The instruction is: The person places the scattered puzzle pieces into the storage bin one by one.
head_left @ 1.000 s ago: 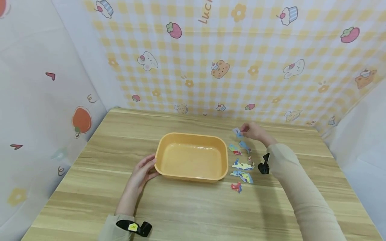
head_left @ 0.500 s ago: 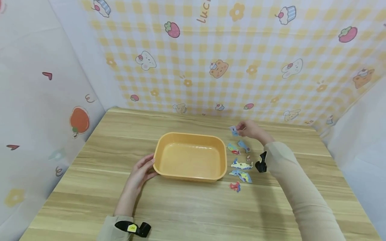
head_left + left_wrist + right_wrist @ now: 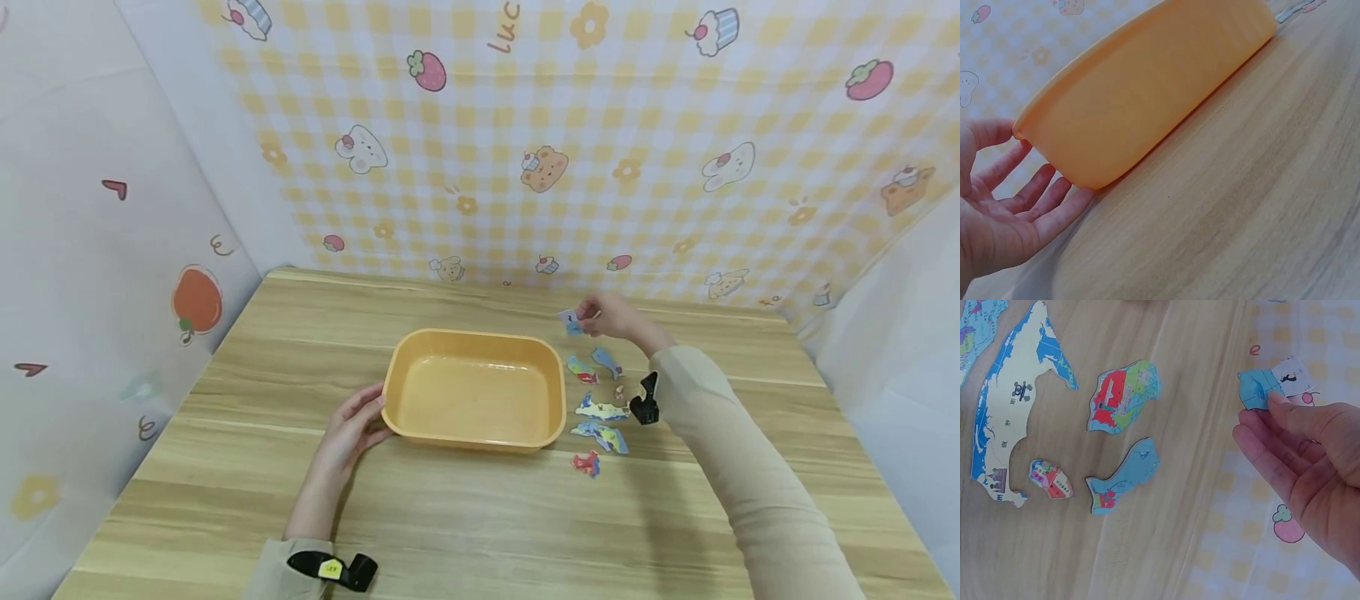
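Observation:
My left hand (image 3: 351,429) rests against the left end of a yellow plastic tub (image 3: 472,446). In the left wrist view, its fingers (image 3: 1063,209) reach fairly straight to the outer wall and rim of that tub. Beyond the tub's back right corner, my right hand (image 3: 615,318) pinches a blue and white map puzzle piece (image 3: 1260,389) between thumb and fingers, held above the table. Nearest to this hand lie a blue map puzzle piece (image 3: 1125,478) and a red and green one (image 3: 1124,397).
Farther down the row are a small piece (image 3: 1052,479), a long cream and blue piece (image 3: 1013,406), a blue-yellow piece (image 3: 602,436) and a red piece (image 3: 587,463). All lie flat on the wooden table (image 3: 480,533). A checked cloth (image 3: 480,150) hangs behind.
My right hand has shifted leftward and slightly back with the pinched puzzle piece. My left hand has kept its place at the tub.

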{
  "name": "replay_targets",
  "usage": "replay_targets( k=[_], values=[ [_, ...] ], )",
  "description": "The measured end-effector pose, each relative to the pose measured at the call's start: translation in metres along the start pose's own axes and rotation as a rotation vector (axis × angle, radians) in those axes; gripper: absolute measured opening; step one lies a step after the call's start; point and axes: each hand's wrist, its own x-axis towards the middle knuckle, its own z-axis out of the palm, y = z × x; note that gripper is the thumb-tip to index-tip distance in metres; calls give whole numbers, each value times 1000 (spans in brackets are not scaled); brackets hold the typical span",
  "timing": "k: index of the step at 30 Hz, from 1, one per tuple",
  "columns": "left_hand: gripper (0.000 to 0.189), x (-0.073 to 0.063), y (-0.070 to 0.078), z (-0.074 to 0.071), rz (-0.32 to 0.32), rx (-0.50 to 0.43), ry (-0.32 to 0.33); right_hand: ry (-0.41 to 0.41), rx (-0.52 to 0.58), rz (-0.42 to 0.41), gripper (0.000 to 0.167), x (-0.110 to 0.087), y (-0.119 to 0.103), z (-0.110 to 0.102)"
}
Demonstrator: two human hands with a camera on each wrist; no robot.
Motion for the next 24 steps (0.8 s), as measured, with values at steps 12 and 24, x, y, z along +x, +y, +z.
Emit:
replay_targets(
  k=[12, 24],
  values=[
    [52, 0, -1, -1, 8, 4, 4, -25, -11, -53, 11, 3, -14, 1],
    [50, 0, -2, 0, 23, -6, -3, -22, -2, -94, 9, 9, -27, -1]
  ],
)
